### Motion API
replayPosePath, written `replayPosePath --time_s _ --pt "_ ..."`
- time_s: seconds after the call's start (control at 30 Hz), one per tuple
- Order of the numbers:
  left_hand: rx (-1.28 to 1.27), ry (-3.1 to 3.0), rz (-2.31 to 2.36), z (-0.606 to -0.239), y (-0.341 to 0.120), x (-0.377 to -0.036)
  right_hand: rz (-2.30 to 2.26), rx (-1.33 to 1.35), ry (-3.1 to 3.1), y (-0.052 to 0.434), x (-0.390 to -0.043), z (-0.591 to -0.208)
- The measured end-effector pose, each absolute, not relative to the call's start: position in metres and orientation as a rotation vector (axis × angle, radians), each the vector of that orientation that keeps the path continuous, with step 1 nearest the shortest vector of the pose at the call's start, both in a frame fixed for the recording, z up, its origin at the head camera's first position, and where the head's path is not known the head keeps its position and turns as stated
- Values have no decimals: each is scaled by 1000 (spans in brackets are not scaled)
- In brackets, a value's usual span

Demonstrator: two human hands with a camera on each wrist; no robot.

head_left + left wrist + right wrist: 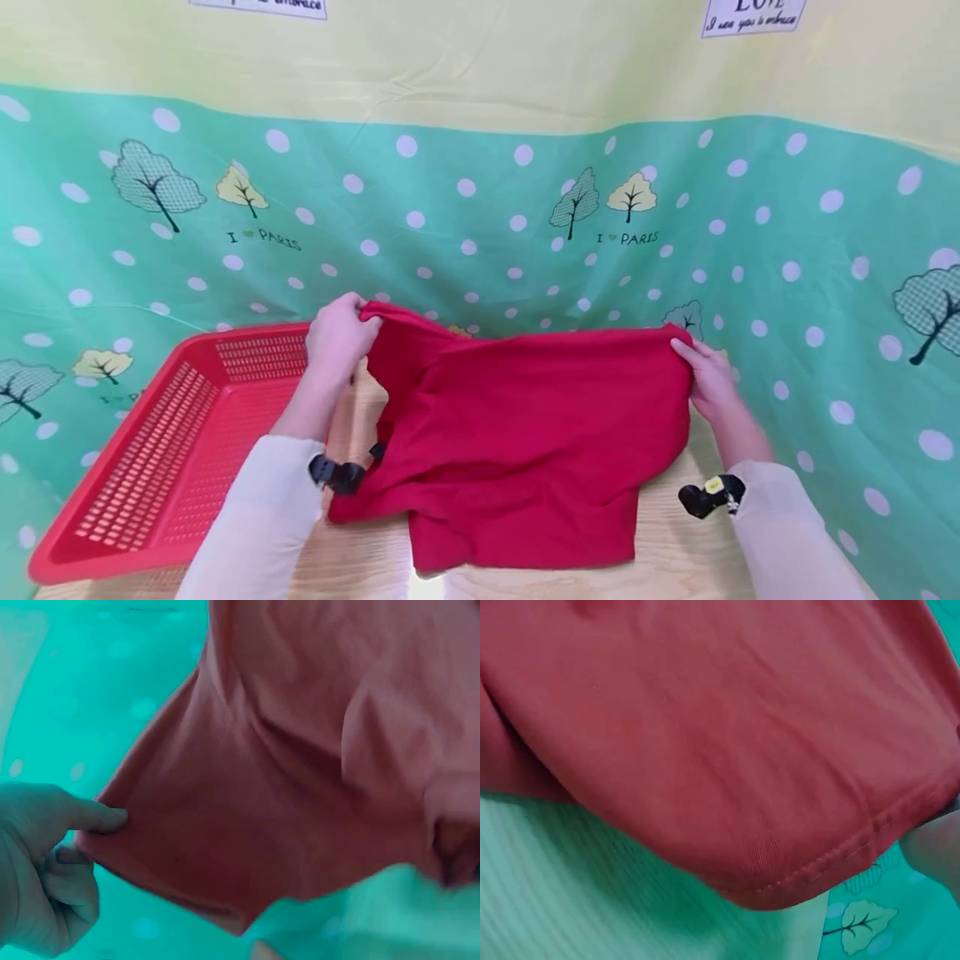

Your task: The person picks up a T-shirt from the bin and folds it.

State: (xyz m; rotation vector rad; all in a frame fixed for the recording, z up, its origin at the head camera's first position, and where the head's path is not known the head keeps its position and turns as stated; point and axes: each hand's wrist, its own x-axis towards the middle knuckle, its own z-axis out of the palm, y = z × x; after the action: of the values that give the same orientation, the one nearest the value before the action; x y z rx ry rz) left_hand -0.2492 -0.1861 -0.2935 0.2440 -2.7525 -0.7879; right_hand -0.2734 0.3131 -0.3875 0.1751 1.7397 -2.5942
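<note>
head view: left hand pinches one top corner of the red shirt, fingers curled round the cloth; right hand holds the opposite top corner, fingers closed on the hem. the shirt is lifted at its upper edge and its lower part drapes on the wooden bench. a red basket lies just beside it on the left, touching the left sleeve side. a green dotted cloth hangs behind.

left wrist view: thumb and fingers of the left hand nip a small fold at the shirt corner; the grip looks shallow.

right wrist view: the hemmed edge of the shirt hangs above the bench; only a bit of the right hand shows at the edge, against the hem.

risk, as i judge it: the thin left pinch could slip and drop that corner, leaving the shirt crooked; the loose lower cloth could also drag or snag on the basket rim.
</note>
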Motion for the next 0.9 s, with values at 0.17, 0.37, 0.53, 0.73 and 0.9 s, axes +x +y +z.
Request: replayPosePath --time_s 0.17,0.37,0.53,0.73,0.9 --pt "416 -2724 -883 -316 -176 -279 -2431 492 2005 295 -284 -388" --pt "445 -2499 -1446 -349 -160 -302 -2240 734 2176 285 -296 -400" --pt "164 -2750 -1548 -382 -155 -309 -2061 765 2319 283 -302 -418" --pt "-40 -3296 -1134 -406 -152 -286 -1562 568 2453 294 -295 -438" --pt "-3 -3491 -857 -413 -144 -262 -1253 498 2557 309 -290 -451"
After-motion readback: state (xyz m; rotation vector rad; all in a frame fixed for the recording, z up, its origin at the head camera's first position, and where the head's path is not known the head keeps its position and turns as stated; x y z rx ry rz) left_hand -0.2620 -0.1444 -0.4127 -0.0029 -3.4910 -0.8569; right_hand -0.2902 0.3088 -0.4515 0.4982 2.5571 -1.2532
